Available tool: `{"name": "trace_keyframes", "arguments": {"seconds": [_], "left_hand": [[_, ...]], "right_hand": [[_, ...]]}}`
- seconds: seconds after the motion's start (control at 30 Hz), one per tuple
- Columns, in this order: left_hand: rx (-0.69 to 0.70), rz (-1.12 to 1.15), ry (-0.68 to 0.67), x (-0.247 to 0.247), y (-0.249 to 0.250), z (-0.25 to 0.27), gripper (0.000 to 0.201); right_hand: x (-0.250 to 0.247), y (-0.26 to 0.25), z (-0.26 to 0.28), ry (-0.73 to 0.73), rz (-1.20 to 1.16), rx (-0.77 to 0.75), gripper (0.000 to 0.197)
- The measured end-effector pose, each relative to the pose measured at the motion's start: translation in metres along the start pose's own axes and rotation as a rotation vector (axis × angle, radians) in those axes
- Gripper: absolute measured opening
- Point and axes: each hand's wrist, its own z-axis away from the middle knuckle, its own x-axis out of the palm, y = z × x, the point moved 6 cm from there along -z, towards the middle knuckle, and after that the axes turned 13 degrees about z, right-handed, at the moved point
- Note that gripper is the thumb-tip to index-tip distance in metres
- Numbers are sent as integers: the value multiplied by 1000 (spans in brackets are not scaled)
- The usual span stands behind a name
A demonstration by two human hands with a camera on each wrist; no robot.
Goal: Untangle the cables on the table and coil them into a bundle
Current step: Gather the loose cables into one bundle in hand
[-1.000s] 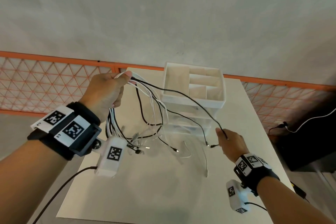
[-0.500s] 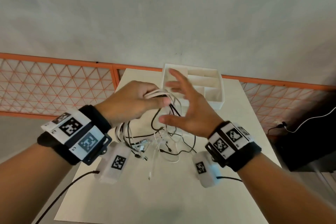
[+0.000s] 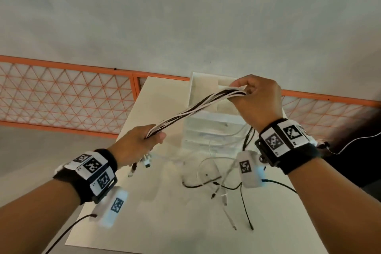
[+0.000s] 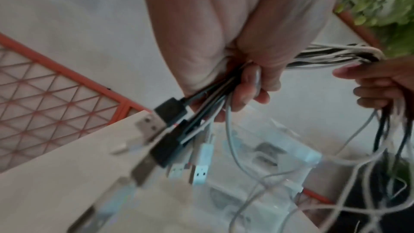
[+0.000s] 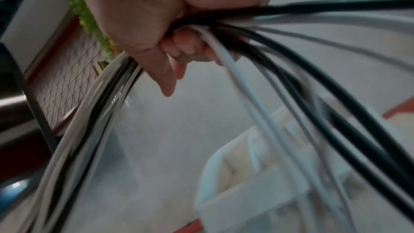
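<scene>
half a second ago the right hand was spread open beside the left, and the cables hung as loose loops from the left fist. now the cables (image 3: 198,107) run as one straight, lightly twisted black-and-white hank between the two hands, so the strands look gathered and drawn parallel. i judge the untangling largely done at that stretch, with coiling the next step.

taking the white organiser box (image 3: 208,130) as landmark: the left hand (image 3: 136,146) sits left of the box and nearer the person, fingers curled tight round the hank, with the usb plugs (image 4: 179,141) sticking out below the fist. from there the hank's long axis climbs up and to the right, crossing in front of the box, plug end low, free lengths at the high end. the right hand (image 3: 257,103) is over the box's right side, fingers and thumb closed round the hank's upper end. past that grip the cables drop to the right of the box, and their loose tails (image 3: 224,192) lie scattered on the table (image 3: 144,222) in front of it, not yet gathered.
</scene>
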Motion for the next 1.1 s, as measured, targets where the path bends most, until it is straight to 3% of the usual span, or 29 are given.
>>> {"name": "trace_keyframes", "arguments": {"seconds": [0.13,0.27,0.4,0.47,0.53,0.63,0.7,0.83,0.9,1.0,1.1], "left_hand": [[-21,-253,-5,-6,-7,-10,38],[-37,-318,166,-23,-12,-16,34],[-87,-355,288,-39,-26,-18,26],[-182,-380,249,-43,-43,-16,25],[-276,-387,144,-38,-58,-12,24],[-249,-391,-27,-21,-57,-7,20],[-186,-246,-130,-4,-41,-6,32],[-66,0,-360,37,22,-8,110],[73,63,-373,53,65,-12,118],[177,144,-308,73,112,-18,96],[183,257,-217,74,125,-22,43]], "right_hand": [[-6,20,-2,25,280,0,9],[-2,63,-2,-43,463,70,6],[-6,107,4,-80,441,182,11],[-12,120,10,-44,384,230,3],[-9,126,15,-58,338,237,7],[3,115,17,-111,239,161,12],[8,97,19,-138,190,97,16],[15,46,23,-209,98,-9,2],[24,24,26,-260,44,-32,11],[27,6,27,-269,-32,-33,28],[15,7,22,-176,17,-48,24]]}}
